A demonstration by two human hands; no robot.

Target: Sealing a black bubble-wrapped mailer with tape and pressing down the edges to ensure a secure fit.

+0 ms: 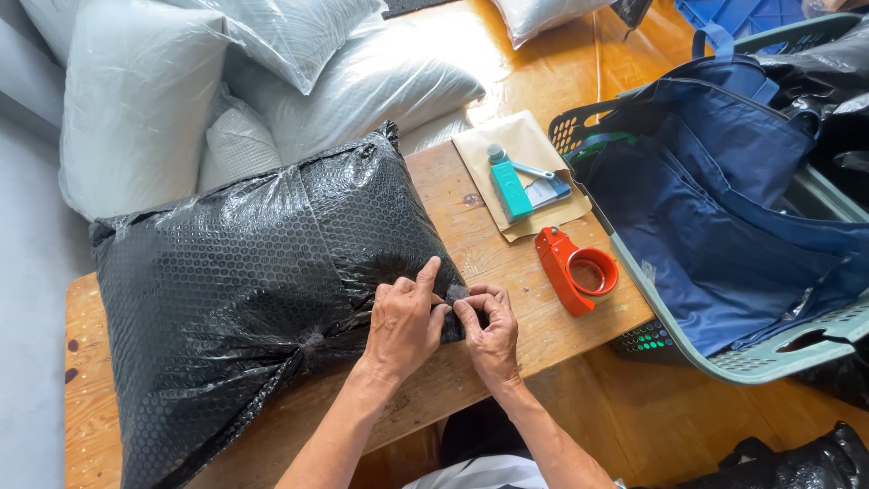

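You have one black bubble-wrap parcel (262,299), one orange plastic tape dispenser (575,270), one teal handheld tool (511,187), one grey-green plastic laundry basket (769,362), and two hands at the parcel.

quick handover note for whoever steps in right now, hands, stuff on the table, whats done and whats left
Left hand and right hand: both pinch a small piece of tape at the right edge of the black bubble-wrap parcel.
Parcel lies on the wooden table, wrap gathered around it.
Orange tape dispenser sits to the right, untouched; teal tool on a brown envelope behind it.
Done: parcel wrapped.
Left: this tape is not yet pressed flat.
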